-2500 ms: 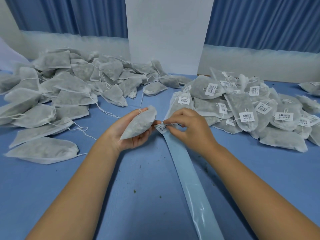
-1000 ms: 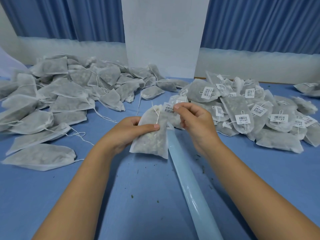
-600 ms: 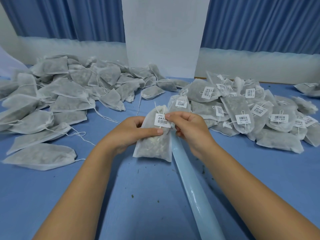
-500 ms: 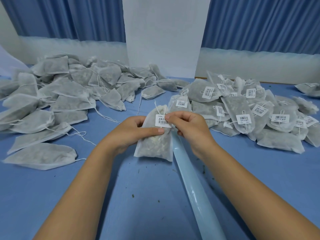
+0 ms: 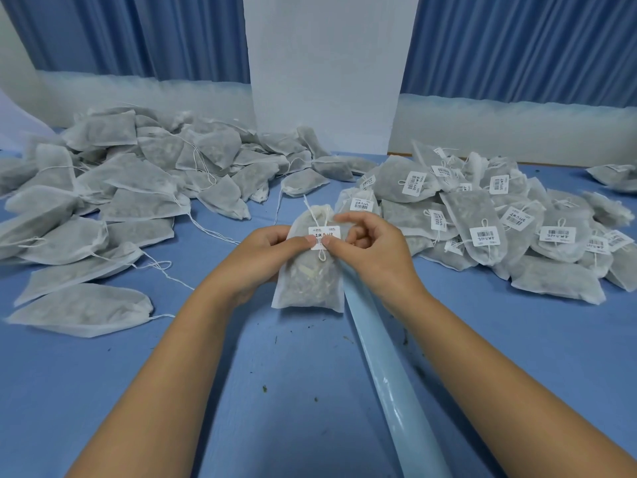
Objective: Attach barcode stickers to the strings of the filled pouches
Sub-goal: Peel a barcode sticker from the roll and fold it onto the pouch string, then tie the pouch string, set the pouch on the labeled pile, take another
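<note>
**Sticker pressed onto the pouch string**

The white barcode sticker [image 5: 324, 237] sits at centre frame on the thin white drawstring [image 5: 321, 254] of a filled, translucent white mesh pouch [image 5: 311, 267] held upright above the blue table [image 5: 103, 374]. The left hand [image 5: 265, 257] cradles the pouch, its thumb closed onto the sticker's lower edge; the right hand [image 5: 372, 250] pinches the same edge with thumb and forefinger, its other fingers curled loosely open. The pale blue backing strip [image 5: 386, 367] runs from under the pouch toward the lower right. Unlabelled pouches [image 5: 138, 188] heap at upper left, labelled ones [image 5: 482, 215] at right.

If the pinch misses the string, the sticker may bond only to the mesh, or fold crooked.

Half a second ago the right fingers held the sticker's upper right corner; now both thumbs meet low on it.
</note>
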The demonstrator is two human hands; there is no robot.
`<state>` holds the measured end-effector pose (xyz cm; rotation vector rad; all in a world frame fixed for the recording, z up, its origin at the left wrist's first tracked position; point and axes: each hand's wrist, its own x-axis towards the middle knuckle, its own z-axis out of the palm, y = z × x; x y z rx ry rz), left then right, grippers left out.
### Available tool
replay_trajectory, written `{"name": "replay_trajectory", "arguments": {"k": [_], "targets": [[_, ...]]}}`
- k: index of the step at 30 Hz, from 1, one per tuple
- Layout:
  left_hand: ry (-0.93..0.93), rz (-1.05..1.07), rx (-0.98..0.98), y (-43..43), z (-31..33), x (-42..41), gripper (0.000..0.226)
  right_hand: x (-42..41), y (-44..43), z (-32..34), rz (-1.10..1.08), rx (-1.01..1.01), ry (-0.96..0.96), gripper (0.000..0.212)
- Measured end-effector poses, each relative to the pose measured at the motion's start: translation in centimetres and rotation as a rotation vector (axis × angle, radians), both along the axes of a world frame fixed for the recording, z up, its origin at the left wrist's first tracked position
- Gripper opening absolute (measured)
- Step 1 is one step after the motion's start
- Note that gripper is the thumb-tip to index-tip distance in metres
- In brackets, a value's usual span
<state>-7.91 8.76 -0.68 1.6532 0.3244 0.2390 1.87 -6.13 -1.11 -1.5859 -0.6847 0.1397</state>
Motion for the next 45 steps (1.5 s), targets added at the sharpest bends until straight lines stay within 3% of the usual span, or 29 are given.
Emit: {"name": "replay_trajectory", "arguments": {"k": [2,6,12,20,25,28,31,35,40,42,45], "targets": [[0.0,0.006,0.007,0.0,0.0,0.0,0.016,0.1,0.0,0.1,-0.019,-0.012,0.074,0.039],[-0.018,0.001,-0.063,0.1,0.0,0.2,0.014,0.2,-0.2,0.6,0.077,0.009,0.359,0.013],[-0.095,-0.074,-0.184,0.2,0.1,0.1,0.027,0.9,-0.2,0.4,0.276,0.112,0.598,0.015],[-0.113,-0.021,-0.181,-0.1,0.1,0.3,0.017,0.9,-0.3,0.5,0.222,0.115,0.433,0.006],[-0.199,0.193,-0.315,-0.3,0.2,0.9,0.019,0.3,-0.5,1.0,0.269,-0.131,0.184,0.031],[-0.182,0.227,-0.299,-0.2,0.0,1.1,0.026,0.1,-0.5,0.8,0.247,-0.085,0.103,0.027],[-0.152,0.24,-0.298,0.1,0.0,1.1,0.04,0.6,-0.9,1.0,0.179,0.047,0.101,0.014],[-0.084,0.354,-0.342,0.8,-0.1,1.3,0.04,1.8,-0.9,1.4,0.156,0.005,0.141,0.011],[-0.052,0.416,-0.342,1.5,-0.6,1.5,0.031,3.3,1.5,2.7,0.058,0.283,0.409,0.038],[-0.04,0.434,-0.336,1.9,-0.8,1.7,0.026,3.6,2.5,3.1,0.058,0.219,0.46,0.038],[-0.019,0.467,-0.331,2.5,-1.0,2.1,0.019,3.9,4.3,3.0,0.075,0.006,0.378,0.016]]}}
